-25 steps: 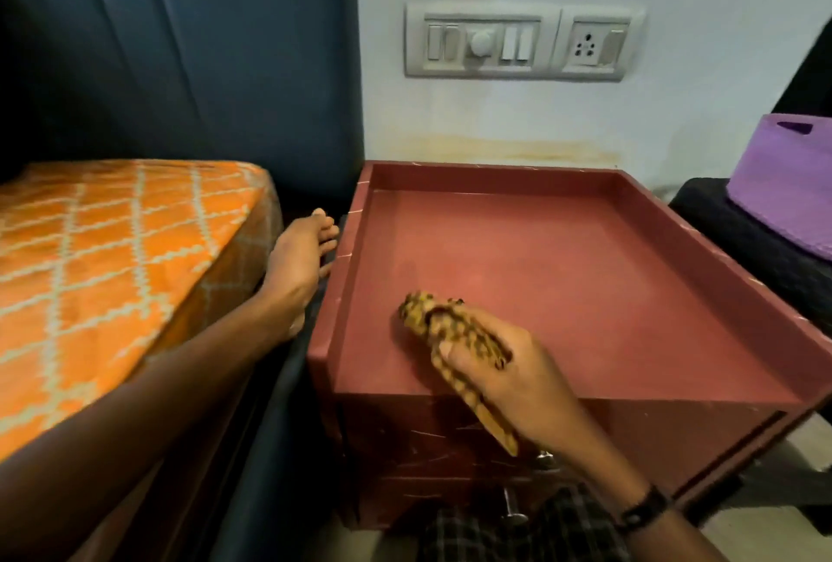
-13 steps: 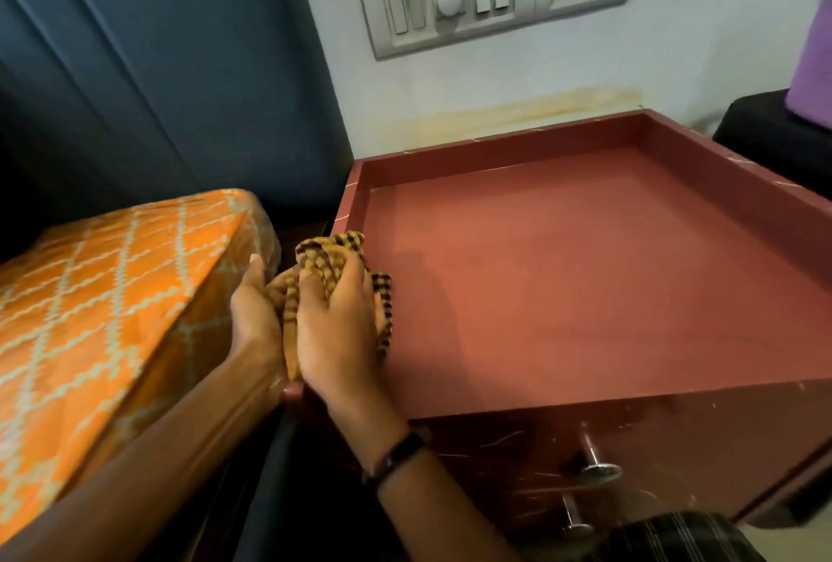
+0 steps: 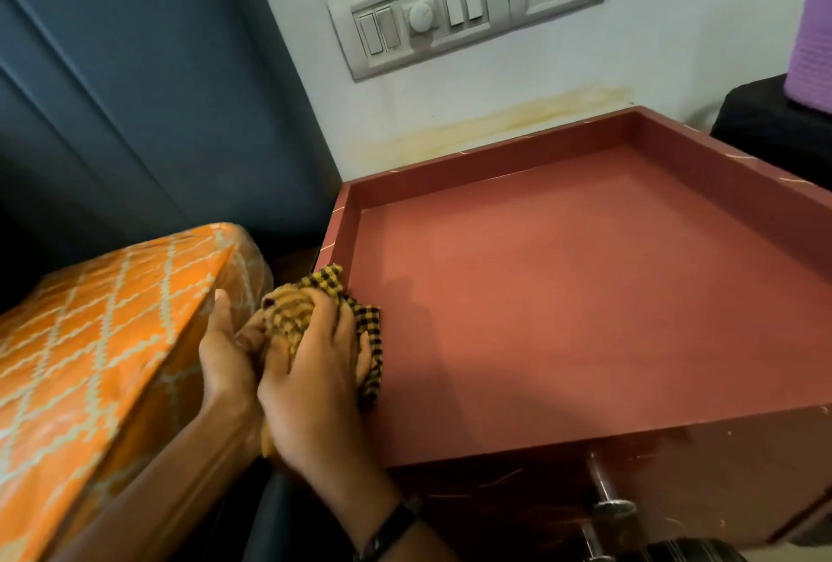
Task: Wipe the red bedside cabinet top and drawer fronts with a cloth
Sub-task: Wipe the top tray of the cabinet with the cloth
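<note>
Evidently mid-wipe: the right hand (image 3: 315, 363) lies over the bunched checked cloth (image 3: 310, 314), fingers curled round it, pressing it onto the left rim of the red cabinet (image 3: 585, 291), probably to clean that raised edge. Beside it, the left hand (image 3: 225, 359) touches the cloth's outer side, fingers fairly straight, apparently steadying it against the orange mattress (image 3: 99, 336). Drawer handles (image 3: 608, 498) sit below, untouched.
</note>
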Tool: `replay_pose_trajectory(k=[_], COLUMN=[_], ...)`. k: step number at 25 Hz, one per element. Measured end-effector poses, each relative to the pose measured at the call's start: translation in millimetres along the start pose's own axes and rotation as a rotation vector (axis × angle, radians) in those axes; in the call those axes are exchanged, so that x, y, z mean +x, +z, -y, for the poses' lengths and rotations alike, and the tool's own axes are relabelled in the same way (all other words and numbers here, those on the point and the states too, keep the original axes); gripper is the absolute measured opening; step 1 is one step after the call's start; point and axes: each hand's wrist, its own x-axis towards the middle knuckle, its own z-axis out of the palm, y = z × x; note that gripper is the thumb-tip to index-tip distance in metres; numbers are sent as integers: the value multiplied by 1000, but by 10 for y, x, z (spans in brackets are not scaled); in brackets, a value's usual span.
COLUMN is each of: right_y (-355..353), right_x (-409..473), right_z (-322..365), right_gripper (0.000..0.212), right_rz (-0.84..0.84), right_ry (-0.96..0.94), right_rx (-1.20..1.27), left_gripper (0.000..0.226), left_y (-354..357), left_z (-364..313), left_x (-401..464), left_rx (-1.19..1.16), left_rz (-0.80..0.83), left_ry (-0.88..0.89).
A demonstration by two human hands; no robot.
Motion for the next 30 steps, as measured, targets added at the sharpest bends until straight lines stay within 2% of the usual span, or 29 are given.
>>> replay_pose_trajectory(k=[2, 5, 8, 12, 14, 17, 21, 24, 27, 30], right_y=[49, 160, 237, 179, 186, 265, 396, 431, 351, 258], right_x=[403, 1032, 1482, 1501, 1330, 1547, 1984, 2068, 1938, 1659], right_z=[-39, -76, -70, -154, -231, -222, -159, -148, -187, -295], right_gripper=[46, 44, 47, 44, 43, 44, 43, 43, 44, 43], right_rz=[120, 108, 194, 238, 236, 225, 214, 227, 288, 309], right_ry=[63, 161, 208, 128, 56, 70, 172, 185, 115, -5], right_rx=[19, -7, 11, -68, -116, -183, -208, -239, -215, -272], left_gripper=[78, 68, 68, 59, 48, 39, 44, 51, 59, 61], left_y=[354, 534, 587, 642, 723, 748, 709, 757, 752, 746], left_z=[-165, -197, -232, -241, -237, -194, -171, -209, -223, -225], left_x=[-469, -688, -717, -647, -650, -608, -640, -692, -663, -631], left_rx=[50, 121, 182, 241, 303, 378, 376, 260, 123, 115], left_rz=[12, 114, 113, 98, 80, 57, 38, 30, 11, -13], left_ry=[42, 95, 106, 135, 206, 298, 293, 254, 150, 107])
